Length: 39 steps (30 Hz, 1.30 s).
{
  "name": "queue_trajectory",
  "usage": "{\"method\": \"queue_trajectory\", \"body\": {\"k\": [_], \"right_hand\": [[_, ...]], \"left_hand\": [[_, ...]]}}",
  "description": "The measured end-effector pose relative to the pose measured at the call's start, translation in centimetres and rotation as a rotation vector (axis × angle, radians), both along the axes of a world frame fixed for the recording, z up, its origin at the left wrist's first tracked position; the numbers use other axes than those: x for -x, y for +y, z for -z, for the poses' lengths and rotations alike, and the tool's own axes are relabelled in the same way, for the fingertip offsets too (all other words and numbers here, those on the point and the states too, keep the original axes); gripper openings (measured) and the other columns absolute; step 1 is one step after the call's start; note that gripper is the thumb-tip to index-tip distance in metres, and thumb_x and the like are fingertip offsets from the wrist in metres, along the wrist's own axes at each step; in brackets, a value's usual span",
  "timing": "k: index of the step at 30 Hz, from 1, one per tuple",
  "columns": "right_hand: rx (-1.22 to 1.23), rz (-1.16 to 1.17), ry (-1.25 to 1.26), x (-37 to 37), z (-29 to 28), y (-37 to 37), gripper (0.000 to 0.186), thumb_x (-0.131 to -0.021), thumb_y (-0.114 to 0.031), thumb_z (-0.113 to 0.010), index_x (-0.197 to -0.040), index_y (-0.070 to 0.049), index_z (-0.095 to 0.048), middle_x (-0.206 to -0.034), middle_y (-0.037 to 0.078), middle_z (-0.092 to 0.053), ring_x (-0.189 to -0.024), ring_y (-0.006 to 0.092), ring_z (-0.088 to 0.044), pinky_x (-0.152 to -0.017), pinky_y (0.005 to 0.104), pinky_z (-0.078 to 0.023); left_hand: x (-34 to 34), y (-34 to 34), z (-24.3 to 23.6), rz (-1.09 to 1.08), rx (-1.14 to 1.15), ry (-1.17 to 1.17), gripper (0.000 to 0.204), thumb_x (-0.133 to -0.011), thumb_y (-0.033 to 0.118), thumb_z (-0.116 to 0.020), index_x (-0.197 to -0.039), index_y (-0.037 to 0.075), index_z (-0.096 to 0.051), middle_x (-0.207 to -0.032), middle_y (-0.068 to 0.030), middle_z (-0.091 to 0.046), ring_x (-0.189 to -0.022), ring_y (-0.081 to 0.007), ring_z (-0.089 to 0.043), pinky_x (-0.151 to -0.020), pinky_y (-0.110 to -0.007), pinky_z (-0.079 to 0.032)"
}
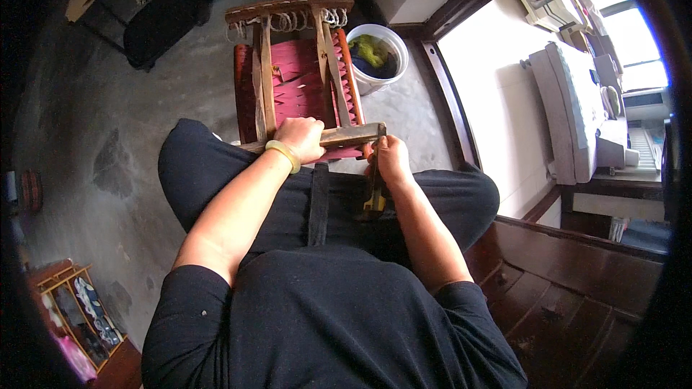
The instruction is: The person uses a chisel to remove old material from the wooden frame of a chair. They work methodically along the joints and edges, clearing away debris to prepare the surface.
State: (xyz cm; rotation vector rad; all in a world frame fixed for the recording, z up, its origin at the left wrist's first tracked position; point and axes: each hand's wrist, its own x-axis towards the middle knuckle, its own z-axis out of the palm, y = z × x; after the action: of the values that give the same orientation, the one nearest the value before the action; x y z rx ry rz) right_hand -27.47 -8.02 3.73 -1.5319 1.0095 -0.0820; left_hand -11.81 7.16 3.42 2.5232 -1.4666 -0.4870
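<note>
- Left hand (301, 137) — fingers curled over the near wooden bar (346, 135) of a small loom frame (292, 75); grip closed on the bar, yellowish bangle (283, 154) at the wrist.
- Right hand (391, 161) — wrapped round the right end of the same bar, fist closed; just beside it a slim wooden, brass-coloured tool (375, 191) hangs down. Cannot tell whether the fingers also hold that tool.
- Loom frame stands on the concrete floor (108, 137) in front of the knees, near bar resting at lap level; red woven band (306, 86) stretched between its uprights, pale cords (292, 21) looped along the far top bar.
- Dark strap (318, 205) runs from the near bar down over the black trousers toward the waist.
- White bucket (376, 57) with green and dark contents — right of the frame, apart from it.
- Wooden shelf with shoes (79, 313) at lower left, well apart.
</note>
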Motion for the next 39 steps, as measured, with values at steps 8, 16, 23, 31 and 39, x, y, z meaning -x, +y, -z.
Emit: {"method": "queue_trajectory", "body": {"k": [8,16,23,31,39], "right_hand": [[0.115,-0.011,0.096,-0.5,-1.7,1.1,0.037,-0.099,-0.028,-0.037,-0.080,-0.001,-0.054,-0.059,0.008,-0.057,-0.040,0.0198,-0.055,-0.040,0.0333,-0.046],[0.016,0.012,0.026,-0.3,-1.0,0.9,0.035,-0.100,-0.026,-0.035,-0.087,0.001,-0.053,-0.062,0.009,-0.057,-0.041,0.0193,-0.055,-0.040,0.0325,-0.047],[-0.059,0.008,-0.072,0.0,0.1,-0.4,0.038,-0.099,-0.029,-0.037,-0.084,0.000,-0.056,-0.059,0.007,-0.056,-0.038,0.0189,-0.053,-0.036,0.0311,-0.045],[-0.022,0.019,-0.022,-0.6,-0.6,0.5,0.035,-0.099,-0.028,-0.036,-0.087,0.001,-0.051,-0.062,0.009,-0.056,-0.041,0.0199,-0.054,-0.037,0.0321,-0.046],[-0.107,0.042,-0.015,-0.6,-0.3,0.4,0.037,-0.100,-0.029,-0.034,-0.089,0.000,-0.054,-0.065,0.008,-0.058,-0.042,0.0183,-0.054,-0.039,0.0323,-0.047]], "left_hand": [[0.3,-0.1,-0.2,-0.009,-0.019,-0.003,0.035,-0.066,0.033,-0.071,-0.087,0.006,-0.064,-0.088,-0.0134,-0.065,-0.085,-0.0324,-0.064,-0.077,-0.043,-0.051],[0.1,-0.1,-0.2,-0.021,-0.020,0.006,0.035,-0.066,0.033,-0.071,-0.087,0.006,-0.064,-0.089,-0.0136,-0.065,-0.086,-0.0320,-0.063,-0.078,-0.043,-0.050],[0.2,-0.1,-0.6,-0.003,-0.037,0.012,0.036,-0.066,0.033,-0.071,-0.088,0.006,-0.064,-0.090,-0.0136,-0.064,-0.086,-0.0322,-0.063,-0.078,-0.043,-0.050],[0.2,-0.2,-0.2,-0.007,-0.029,0.010,0.035,-0.066,0.033,-0.072,-0.086,0.006,-0.064,-0.088,-0.0129,-0.065,-0.086,-0.0318,-0.063,-0.078,-0.043,-0.051],[0.0,-0.1,0.1,-0.005,-0.008,-0.006,0.034,-0.065,0.033,-0.071,-0.086,0.007,-0.064,-0.087,-0.0126,-0.065,-0.085,-0.0317,-0.063,-0.077,-0.043,-0.051]]}}
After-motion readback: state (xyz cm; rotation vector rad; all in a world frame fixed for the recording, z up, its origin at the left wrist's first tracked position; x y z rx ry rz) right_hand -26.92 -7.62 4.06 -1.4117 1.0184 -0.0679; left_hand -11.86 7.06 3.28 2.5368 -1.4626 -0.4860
